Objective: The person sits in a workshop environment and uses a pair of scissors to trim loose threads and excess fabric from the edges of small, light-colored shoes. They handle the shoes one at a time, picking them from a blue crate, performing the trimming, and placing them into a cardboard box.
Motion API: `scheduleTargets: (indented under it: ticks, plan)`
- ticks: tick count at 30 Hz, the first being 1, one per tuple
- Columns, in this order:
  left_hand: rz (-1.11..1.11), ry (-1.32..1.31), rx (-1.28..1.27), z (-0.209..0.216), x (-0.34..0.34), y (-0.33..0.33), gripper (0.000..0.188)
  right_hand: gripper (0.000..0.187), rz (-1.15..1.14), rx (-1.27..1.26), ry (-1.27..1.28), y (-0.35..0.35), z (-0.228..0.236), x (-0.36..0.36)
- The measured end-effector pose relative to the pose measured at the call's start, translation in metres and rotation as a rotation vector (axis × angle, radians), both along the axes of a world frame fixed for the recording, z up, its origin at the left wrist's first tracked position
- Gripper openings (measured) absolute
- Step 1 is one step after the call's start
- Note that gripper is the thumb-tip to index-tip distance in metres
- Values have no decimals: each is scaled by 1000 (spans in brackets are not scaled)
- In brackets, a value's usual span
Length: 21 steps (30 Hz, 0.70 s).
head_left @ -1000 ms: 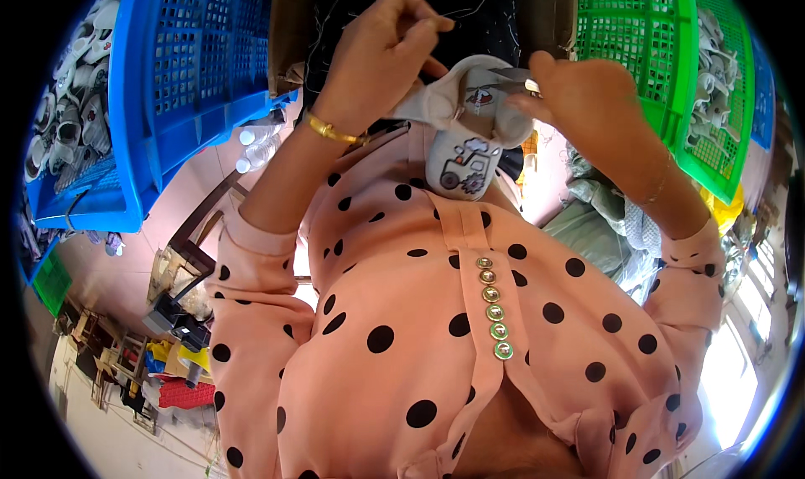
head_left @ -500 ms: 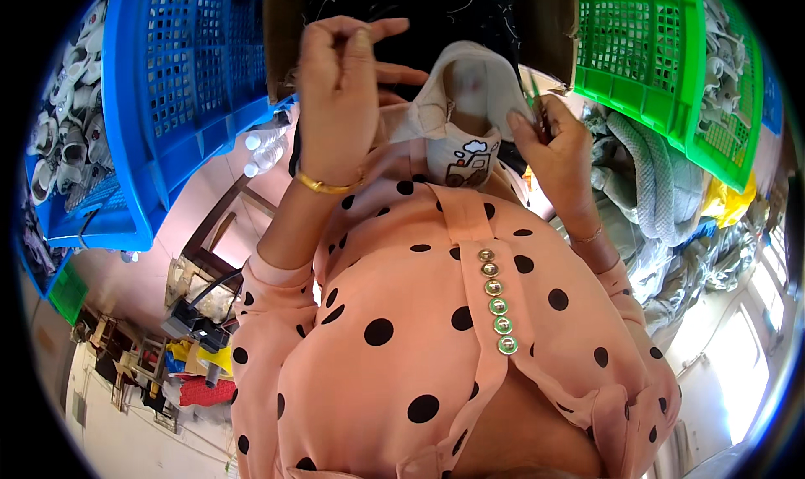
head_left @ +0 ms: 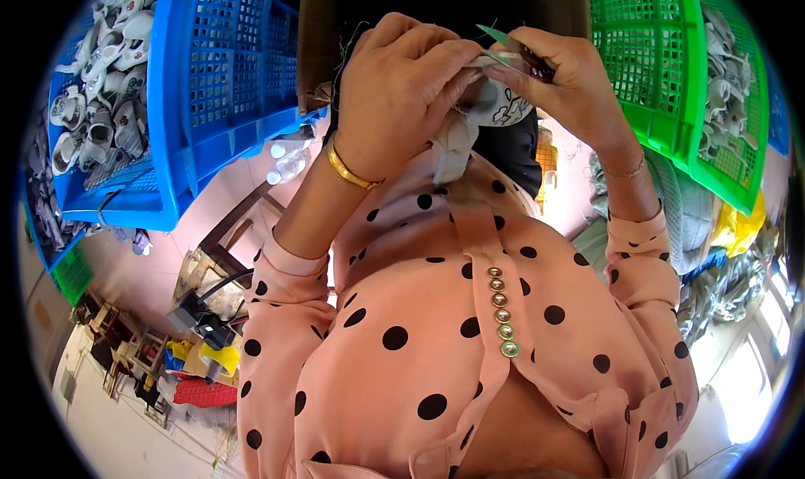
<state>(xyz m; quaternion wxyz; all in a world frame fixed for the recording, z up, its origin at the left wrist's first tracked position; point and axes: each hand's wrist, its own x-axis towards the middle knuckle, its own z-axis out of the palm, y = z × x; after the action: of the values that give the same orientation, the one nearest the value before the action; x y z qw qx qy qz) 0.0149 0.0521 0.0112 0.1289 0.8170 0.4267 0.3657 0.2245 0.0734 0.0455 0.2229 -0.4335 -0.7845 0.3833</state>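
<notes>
My left hand point(head_left: 407, 85) is closed on a white shoe upper point(head_left: 457, 148), pinching its edge between thumb and fingers. Part of the upper hangs below the fingers, and its dark-outlined print point(head_left: 507, 110) shows between my hands. Much of the piece is hidden behind them. My right hand point(head_left: 570, 76) grips a pair of thread snips point(head_left: 537, 66) with a dark handle. Their greenish blades stand apart and point left, with the lower one right at the pinched edge of the upper.
A blue crate point(head_left: 172, 177) of white shoe uppers point(head_left: 92, 135) stands at the left. At the right is a green crate point(head_left: 688, 135) with more uppers point(head_left: 725, 85). A cardboard box point(head_left: 317, 43) with a dark inside and loose threads lies beyond my hands.
My left hand has come right and closed on the upper's edge. The upper has been turned and folded, and the snips, held low before, are raised with their blades at that edge.
</notes>
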Motion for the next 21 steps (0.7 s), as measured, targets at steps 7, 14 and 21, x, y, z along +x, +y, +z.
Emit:
scheduleTargets:
  ticks: [7, 14, 21]
  plan:
    - [112, -239, -351, -2, -13, -22, 15, 26, -259, -279, 162, -31, -30, -12]
    - [122, -494, -725, -6, -23, -57, 14, 19, -175, -344, 202, -51, -38, -21]
    - [31, -744, -1271, 6, -40, -67, 21, 25, -60, -526, 394, -67, -48, -22]
